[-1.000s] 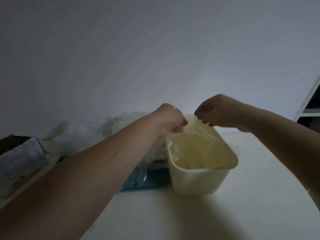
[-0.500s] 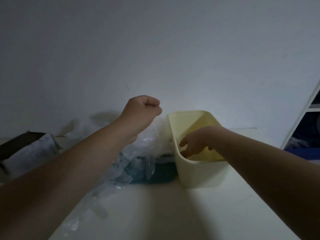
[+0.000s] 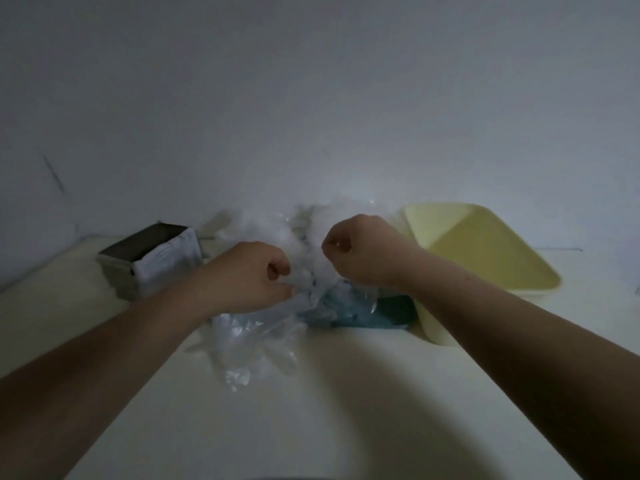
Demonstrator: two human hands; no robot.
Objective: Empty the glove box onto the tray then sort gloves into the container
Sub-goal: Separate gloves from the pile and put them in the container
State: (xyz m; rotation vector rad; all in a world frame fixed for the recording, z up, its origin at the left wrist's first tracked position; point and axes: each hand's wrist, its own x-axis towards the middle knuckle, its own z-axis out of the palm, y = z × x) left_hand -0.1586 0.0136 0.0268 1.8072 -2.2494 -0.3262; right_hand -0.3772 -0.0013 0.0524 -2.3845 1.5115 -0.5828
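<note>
Plastic gloves [image 3: 256, 341] | flimsy, slippery, best pinched at a cuff imo | gripped by left hand [image 3: 249, 275] and right hand [image 3: 360, 252]

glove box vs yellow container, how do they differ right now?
The glove box is dark grey with a pale side; the container is pale yellow. The glove box stands left of the glove pile, the container right of it. The glove box's inside is too dark to read; the container's looks empty. Both are open-topped.

A pale table [image 3: 346, 417] meets a plain grey wall [image 3: 311, 98].
</note>
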